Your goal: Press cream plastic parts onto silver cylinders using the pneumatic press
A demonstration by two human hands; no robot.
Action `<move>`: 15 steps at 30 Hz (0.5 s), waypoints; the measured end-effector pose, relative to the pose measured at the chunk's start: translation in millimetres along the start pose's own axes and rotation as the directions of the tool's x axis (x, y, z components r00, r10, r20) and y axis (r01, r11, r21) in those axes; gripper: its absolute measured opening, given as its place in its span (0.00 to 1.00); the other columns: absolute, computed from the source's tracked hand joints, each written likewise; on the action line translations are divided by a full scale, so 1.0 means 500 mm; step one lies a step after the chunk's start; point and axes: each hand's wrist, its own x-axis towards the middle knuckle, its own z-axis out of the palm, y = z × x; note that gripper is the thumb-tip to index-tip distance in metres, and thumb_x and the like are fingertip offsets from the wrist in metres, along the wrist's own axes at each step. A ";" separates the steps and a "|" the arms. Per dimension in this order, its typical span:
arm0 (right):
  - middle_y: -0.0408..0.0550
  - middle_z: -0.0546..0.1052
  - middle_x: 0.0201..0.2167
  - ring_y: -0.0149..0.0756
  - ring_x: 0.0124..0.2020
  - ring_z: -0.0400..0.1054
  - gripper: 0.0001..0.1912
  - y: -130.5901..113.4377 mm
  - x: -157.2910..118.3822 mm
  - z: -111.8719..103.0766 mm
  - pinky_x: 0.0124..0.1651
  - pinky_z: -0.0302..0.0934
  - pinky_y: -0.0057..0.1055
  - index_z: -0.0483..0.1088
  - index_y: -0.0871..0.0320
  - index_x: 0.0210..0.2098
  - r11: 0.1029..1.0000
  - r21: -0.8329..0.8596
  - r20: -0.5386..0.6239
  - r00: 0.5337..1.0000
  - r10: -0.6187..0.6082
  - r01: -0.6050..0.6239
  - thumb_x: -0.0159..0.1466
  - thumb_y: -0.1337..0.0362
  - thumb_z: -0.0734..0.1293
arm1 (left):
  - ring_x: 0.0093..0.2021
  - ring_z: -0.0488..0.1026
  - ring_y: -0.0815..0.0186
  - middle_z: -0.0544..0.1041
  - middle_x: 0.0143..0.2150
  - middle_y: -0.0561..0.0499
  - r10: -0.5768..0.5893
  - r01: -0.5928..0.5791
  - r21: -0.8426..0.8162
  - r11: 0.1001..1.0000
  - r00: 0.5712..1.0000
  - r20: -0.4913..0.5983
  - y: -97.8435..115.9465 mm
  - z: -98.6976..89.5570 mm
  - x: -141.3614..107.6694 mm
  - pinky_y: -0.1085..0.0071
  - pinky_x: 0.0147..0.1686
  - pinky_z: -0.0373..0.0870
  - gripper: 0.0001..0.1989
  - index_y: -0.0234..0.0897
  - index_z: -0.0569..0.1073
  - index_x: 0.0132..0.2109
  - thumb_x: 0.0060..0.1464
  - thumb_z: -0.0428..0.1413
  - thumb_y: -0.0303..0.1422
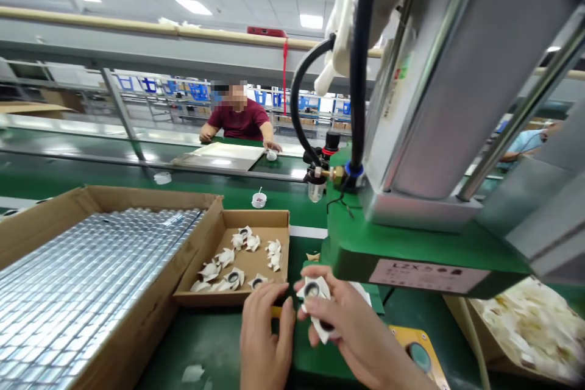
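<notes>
- Green bench top runs under my hands, with a factory hall of shelving and ceiling lights behind it.
- My right hand is closed on a white paper-wrapped ring part; thumb and fingers pinch it, and its dark round centre faces up.
- My left hand sits just beside the right one, fingers curled, its thumb tip touching the wrapped part's left edge. I cannot tell whether it really grips anything.
- Directly above and beyond my right hand hangs the green base of a press machine, with a grey metal body rising from it and black hoses dropping to a brass fitting.
- Just beyond my left hand lies a small cardboard tray holding more of the white wrapped parts, scattered loosely.
- Farther to the left of that hand, a large cardboard box is packed with rows of shiny metal pieces.
- Near my right wrist I see a yellow panel with a green button.
- Well to the right of my hands, another box holds a heap of white paper scraps.
- Far across the conveyor, a person in a dark red shirt leans on the opposite bench.
</notes>
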 end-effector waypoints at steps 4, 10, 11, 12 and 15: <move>0.46 0.73 0.43 0.31 0.37 0.69 0.27 -0.010 0.095 0.059 0.38 0.64 0.27 0.68 0.54 0.47 0.992 0.086 -0.102 0.992 -0.078 0.087 0.49 0.57 0.73 | 0.47 0.69 0.63 0.70 0.44 0.47 -0.092 0.088 -0.041 0.995 0.990 -0.110 0.001 -0.003 -0.012 0.65 0.48 0.67 0.07 0.40 0.66 0.45 0.58 0.52 0.27; 0.52 0.67 0.55 0.40 0.60 0.59 0.31 0.000 0.156 0.067 0.59 0.57 0.34 0.67 0.56 0.49 0.973 -0.017 -0.141 0.963 -0.229 0.229 0.49 0.51 0.74 | 0.46 0.69 0.63 0.71 0.42 0.48 -0.110 0.107 -0.043 0.993 0.990 -0.090 0.010 -0.005 -0.007 0.65 0.46 0.69 0.08 0.42 0.67 0.44 0.57 0.52 0.26; 0.52 0.68 0.53 0.40 0.58 0.61 0.30 0.006 0.146 0.059 0.59 0.58 0.34 0.67 0.56 0.48 0.969 -0.048 -0.114 0.963 -0.245 0.241 0.51 0.50 0.73 | 0.46 0.69 0.63 0.71 0.42 0.49 -0.109 0.105 -0.048 0.993 0.991 -0.084 0.011 -0.005 -0.007 0.65 0.45 0.69 0.09 0.43 0.67 0.44 0.57 0.52 0.26; 0.52 0.70 0.51 0.40 0.55 0.64 0.28 0.015 0.132 0.049 0.57 0.60 0.35 0.68 0.57 0.47 0.962 -0.099 -0.086 0.961 -0.262 0.253 0.53 0.49 0.72 | 0.46 0.69 0.63 0.71 0.42 0.49 -0.107 0.103 -0.055 0.993 0.991 -0.078 0.013 -0.005 -0.008 0.65 0.45 0.69 0.09 0.43 0.67 0.44 0.57 0.52 0.26; 0.52 0.74 0.44 0.38 0.47 0.70 0.22 0.054 0.076 0.018 0.51 0.65 0.33 0.69 0.58 0.45 0.906 -0.315 -0.026 0.952 -0.306 0.282 0.59 0.49 0.67 | 0.45 0.70 0.62 0.72 0.41 0.49 -0.119 0.114 -0.081 0.990 0.991 -0.054 0.018 -0.005 -0.010 0.63 0.45 0.70 0.08 0.45 0.66 0.44 0.57 0.51 0.27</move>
